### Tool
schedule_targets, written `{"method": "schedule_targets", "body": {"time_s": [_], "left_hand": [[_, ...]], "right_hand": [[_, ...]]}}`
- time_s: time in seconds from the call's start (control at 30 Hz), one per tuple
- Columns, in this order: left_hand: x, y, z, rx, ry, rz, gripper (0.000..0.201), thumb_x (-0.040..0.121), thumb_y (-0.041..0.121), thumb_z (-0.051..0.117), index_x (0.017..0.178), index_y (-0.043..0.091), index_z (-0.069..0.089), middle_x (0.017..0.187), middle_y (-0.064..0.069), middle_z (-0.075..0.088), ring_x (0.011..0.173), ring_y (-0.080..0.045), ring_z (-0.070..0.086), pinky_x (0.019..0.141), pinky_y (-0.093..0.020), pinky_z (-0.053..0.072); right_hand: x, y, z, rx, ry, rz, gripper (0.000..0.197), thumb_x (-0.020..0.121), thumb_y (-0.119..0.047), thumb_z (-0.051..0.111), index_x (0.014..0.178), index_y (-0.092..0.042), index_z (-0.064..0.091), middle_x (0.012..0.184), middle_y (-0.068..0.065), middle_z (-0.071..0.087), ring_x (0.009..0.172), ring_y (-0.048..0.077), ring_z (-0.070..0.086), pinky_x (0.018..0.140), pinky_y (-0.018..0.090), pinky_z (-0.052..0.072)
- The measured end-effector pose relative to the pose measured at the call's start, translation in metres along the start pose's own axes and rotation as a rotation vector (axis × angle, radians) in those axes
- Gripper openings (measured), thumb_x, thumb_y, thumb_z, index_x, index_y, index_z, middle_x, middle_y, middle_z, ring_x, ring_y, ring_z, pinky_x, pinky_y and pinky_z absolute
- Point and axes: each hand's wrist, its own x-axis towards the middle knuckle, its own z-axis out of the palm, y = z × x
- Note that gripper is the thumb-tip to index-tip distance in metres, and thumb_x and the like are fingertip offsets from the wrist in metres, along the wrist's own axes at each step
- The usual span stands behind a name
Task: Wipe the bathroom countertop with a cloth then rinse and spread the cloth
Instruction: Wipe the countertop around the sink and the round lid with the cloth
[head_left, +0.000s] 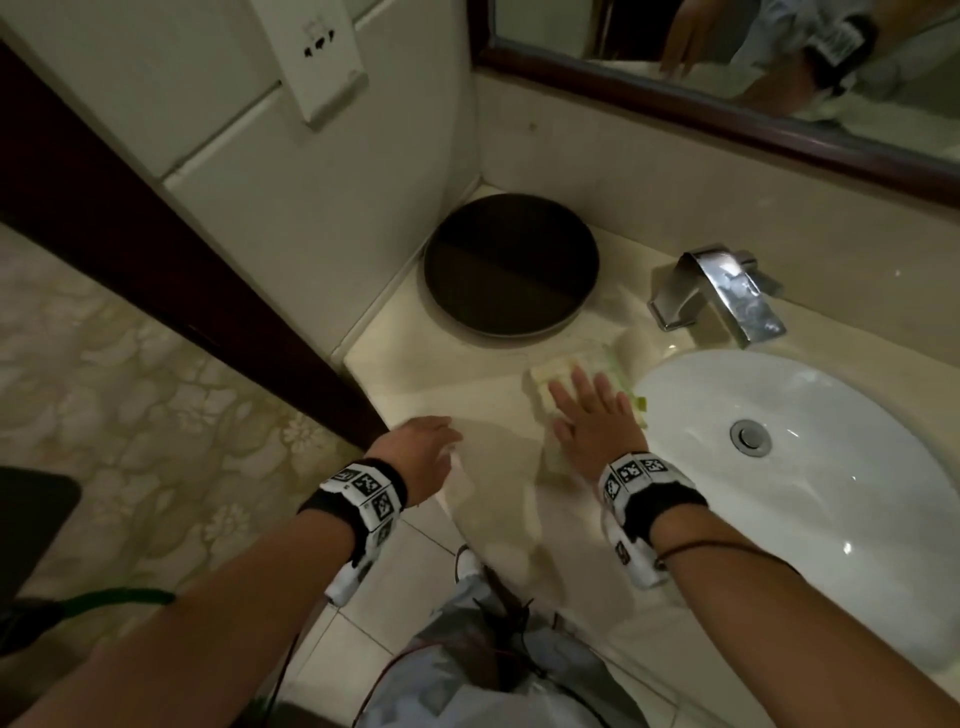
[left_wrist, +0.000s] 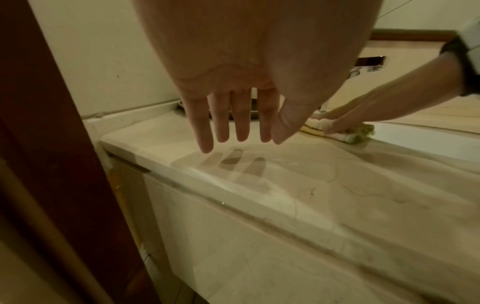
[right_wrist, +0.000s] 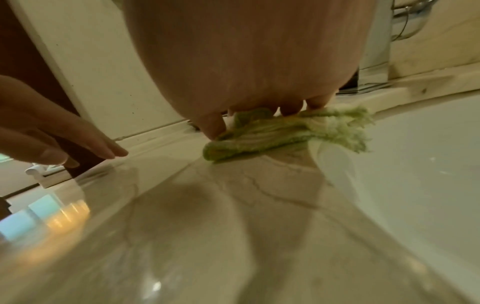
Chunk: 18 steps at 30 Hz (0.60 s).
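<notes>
A folded cloth (head_left: 558, 375), cream with green edges, lies on the beige marble countertop (head_left: 447, 374) just left of the white sink basin (head_left: 810, 415). My right hand (head_left: 592, 410) presses flat on the cloth (right_wrist: 285, 131) with straight, spread fingers. The cloth's green fringe hangs over the basin rim (right_wrist: 345, 156). My left hand (head_left: 431, 441) hovers open over the counter's front left corner, fingers (left_wrist: 223, 123) straight and a little above the stone, holding nothing. From the left wrist view the right hand (left_wrist: 363, 115) shows on the cloth (left_wrist: 345, 133).
A round dark tray (head_left: 511, 265) sits in the back left corner of the counter. A chrome faucet (head_left: 727, 291) stands behind the basin, under a dark-framed mirror (head_left: 727, 104). A dark wooden door frame (head_left: 156, 249) borders the counter's left end.
</notes>
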Motion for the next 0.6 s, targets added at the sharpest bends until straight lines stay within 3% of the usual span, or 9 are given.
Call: {"method": "schedule_targets", "body": {"time_s": [0.13,0.33,0.47,0.53,0.6], "left_hand": [[-0.004,0.005,-0.007,0.005,0.024,-0.003,0.042,0.098,0.032,0.042,0.14,0.032,0.045,0.154,0.009,0.031,0.142,-0.014,0.027,0.116,-0.031,0.026],[0.018,0.015,-0.021,0.009,0.035,0.037,0.042,0.098,0.032,0.042,0.14,0.03,0.044,0.154,0.007,0.031,0.142,-0.015,0.026,0.117,-0.031,0.022],[0.045,0.024,-0.031,0.01,0.066,0.064,0.042,0.098,0.029,0.043,0.139,0.027,0.046,0.152,0.005,0.034,0.139,-0.017,0.03,0.114,-0.031,0.023],[0.063,0.025,-0.039,0.008,0.074,0.077,0.042,0.097,0.029,0.044,0.139,0.027,0.047,0.151,0.004,0.036,0.139,-0.018,0.032,0.114,-0.032,0.024],[0.084,0.027,-0.049,0.007,0.086,0.086,0.042,0.097,0.028,0.045,0.138,0.025,0.047,0.15,0.002,0.038,0.137,-0.02,0.035,0.113,-0.034,0.026]], "right_hand": [[-0.009,-0.007,0.005,-0.027,-0.01,-0.012,0.056,0.102,-0.042,0.023,0.154,-0.034,0.002,0.163,0.004,-0.01,0.148,0.032,-0.009,0.118,0.05,0.001],[-0.06,-0.012,0.034,-0.028,-0.003,-0.185,0.06,0.095,-0.043,0.013,0.154,-0.034,0.006,0.163,0.006,-0.006,0.148,0.037,-0.005,0.117,0.051,0.0],[-0.08,-0.02,0.045,-0.062,-0.036,-0.245,0.06,0.098,-0.028,0.027,0.153,-0.034,0.004,0.161,0.002,-0.014,0.146,0.033,-0.015,0.119,0.052,-0.002],[-0.084,-0.017,0.043,-0.085,-0.003,-0.294,0.061,0.095,-0.025,0.029,0.153,-0.033,0.014,0.162,0.005,-0.001,0.147,0.035,-0.004,0.117,0.057,0.013],[-0.09,-0.015,0.043,-0.152,-0.047,-0.34,0.062,0.087,-0.027,0.029,0.148,-0.029,0.033,0.157,0.01,0.027,0.143,0.038,0.024,0.109,0.058,0.033]]}}
